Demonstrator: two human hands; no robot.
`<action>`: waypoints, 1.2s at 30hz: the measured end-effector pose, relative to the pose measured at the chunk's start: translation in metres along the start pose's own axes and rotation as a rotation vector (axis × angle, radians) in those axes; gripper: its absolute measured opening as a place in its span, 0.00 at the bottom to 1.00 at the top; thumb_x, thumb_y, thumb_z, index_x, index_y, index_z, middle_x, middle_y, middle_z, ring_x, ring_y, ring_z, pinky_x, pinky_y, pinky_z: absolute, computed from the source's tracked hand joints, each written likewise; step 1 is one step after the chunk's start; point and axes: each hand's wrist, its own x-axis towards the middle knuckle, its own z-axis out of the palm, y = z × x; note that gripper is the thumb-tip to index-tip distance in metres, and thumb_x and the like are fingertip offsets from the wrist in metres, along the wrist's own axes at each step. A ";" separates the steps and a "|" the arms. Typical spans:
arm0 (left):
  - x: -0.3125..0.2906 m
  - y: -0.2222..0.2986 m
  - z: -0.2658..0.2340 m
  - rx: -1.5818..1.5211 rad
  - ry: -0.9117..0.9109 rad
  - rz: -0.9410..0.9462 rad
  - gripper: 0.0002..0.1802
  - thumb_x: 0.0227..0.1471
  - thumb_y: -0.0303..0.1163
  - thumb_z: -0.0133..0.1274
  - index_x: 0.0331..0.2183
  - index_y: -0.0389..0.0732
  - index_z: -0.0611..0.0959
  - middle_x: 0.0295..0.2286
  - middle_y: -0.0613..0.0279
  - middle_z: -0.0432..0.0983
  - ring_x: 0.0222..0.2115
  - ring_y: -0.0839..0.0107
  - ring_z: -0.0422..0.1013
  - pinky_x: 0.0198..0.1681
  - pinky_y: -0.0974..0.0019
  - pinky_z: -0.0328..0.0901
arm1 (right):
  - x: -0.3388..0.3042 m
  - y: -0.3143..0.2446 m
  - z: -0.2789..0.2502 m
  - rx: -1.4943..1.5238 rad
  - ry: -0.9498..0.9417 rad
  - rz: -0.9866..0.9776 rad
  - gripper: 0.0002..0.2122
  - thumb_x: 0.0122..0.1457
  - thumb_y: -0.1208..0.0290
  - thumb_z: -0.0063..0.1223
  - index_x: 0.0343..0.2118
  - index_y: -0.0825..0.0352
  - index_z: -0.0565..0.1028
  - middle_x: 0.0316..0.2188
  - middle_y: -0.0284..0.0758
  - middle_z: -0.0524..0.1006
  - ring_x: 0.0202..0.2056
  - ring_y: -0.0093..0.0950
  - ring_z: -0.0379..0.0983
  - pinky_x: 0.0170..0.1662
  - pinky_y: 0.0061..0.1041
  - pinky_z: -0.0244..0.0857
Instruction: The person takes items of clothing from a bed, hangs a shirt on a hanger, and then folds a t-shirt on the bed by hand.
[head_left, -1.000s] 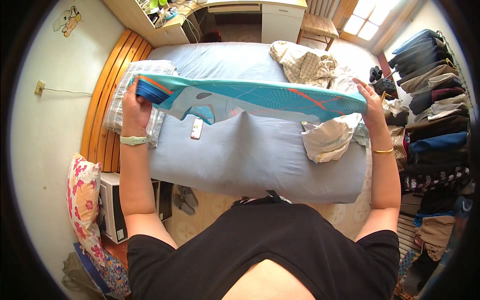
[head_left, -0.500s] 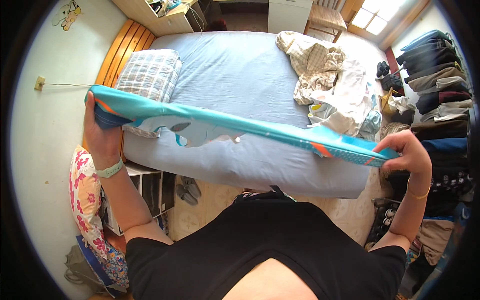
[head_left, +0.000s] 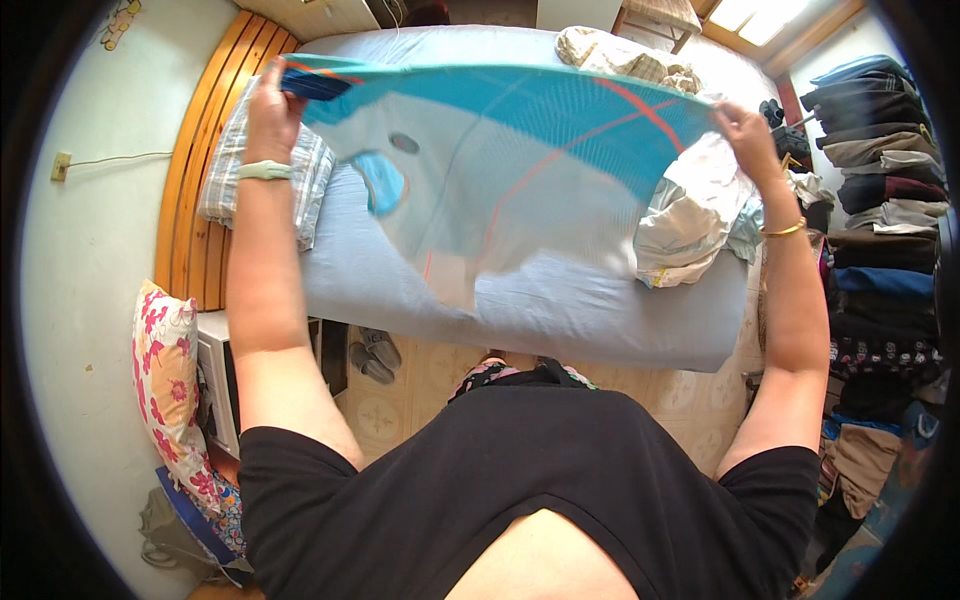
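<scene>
A thin teal-and-grey sports shirt (head_left: 520, 150) with orange lines hangs stretched out over the bed. My left hand (head_left: 273, 125) is closed on its upper left corner, where a dark blue patch shows. At the far right corner, my right hand (head_left: 748, 142) pinches the edge between thumb and fingers. The cloth's top edge runs nearly straight between both hands, while its lower part billows and is blurred. On its left side, a rounded opening with a bright blue inside faces me.
Below the shirt is a bed with a pale blue sheet (head_left: 600, 325). A plaid pillow (head_left: 315, 215) lies by the wooden headboard (head_left: 185, 220); crumpled bedding (head_left: 690, 215) lies at the right. Folded clothes (head_left: 880, 190) are stacked along the right wall. Grey slippers (head_left: 375, 355) rest on the floor.
Both hands have risen away from me, toward the bed's far side, and moved somewhat closer together. The shirt has opened from a narrow folded band into a wide hanging sheet.
</scene>
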 end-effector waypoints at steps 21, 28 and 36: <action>-0.283 -0.221 -0.201 0.557 0.127 -0.479 0.16 0.64 0.42 0.50 0.31 0.40 0.72 0.21 0.68 0.69 0.15 0.80 0.61 0.17 0.75 0.57 | -0.277 0.050 0.185 -0.081 -0.154 0.166 0.05 0.50 0.79 0.61 0.31 0.67 0.79 0.35 0.37 0.80 0.39 0.36 0.76 0.42 0.31 0.71; -0.381 -0.306 -0.266 0.802 0.083 -0.719 0.13 0.64 0.35 0.48 0.33 0.34 0.75 0.21 0.64 0.73 0.13 0.78 0.64 0.16 0.70 0.61 | -0.386 0.095 0.264 -0.242 -0.404 0.445 0.04 0.50 0.75 0.62 0.30 0.65 0.80 0.33 0.36 0.79 0.38 0.38 0.74 0.41 0.34 0.70; -0.455 -0.317 -0.319 0.867 0.029 -1.020 0.12 0.63 0.32 0.48 0.34 0.32 0.76 0.24 0.59 0.75 0.16 0.73 0.70 0.18 0.68 0.68 | -0.458 0.097 0.273 -0.271 -0.592 0.600 0.05 0.50 0.72 0.63 0.27 0.67 0.81 0.32 0.37 0.79 0.38 0.38 0.74 0.43 0.36 0.70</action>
